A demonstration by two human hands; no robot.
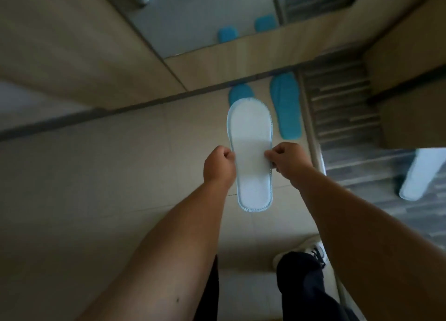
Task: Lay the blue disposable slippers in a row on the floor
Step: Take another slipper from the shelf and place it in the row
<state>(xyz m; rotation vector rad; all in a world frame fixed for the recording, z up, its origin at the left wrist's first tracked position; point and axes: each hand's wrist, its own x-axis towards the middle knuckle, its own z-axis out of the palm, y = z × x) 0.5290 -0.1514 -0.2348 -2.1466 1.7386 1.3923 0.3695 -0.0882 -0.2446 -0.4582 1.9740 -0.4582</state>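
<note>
Both bare forearms reach forward and down, roughly parallel. Left hand (219,165) curled, knuckles up, fingers pinching the left edge of a slipper (251,151). Right hand (288,160) curled the same way, pinching the right edge opposite. Hands level, apart by the slipper's width. Dark trouser legs and one sneakered foot below.

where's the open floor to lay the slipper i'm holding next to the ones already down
The held slipper is pinched by the left hand and right hand. The tiled floor left of the partly hidden blue slipper, below the wall base, is bare. To the right it is crowded: the other blue slipper lies close to the wood-floor threshold.
</note>
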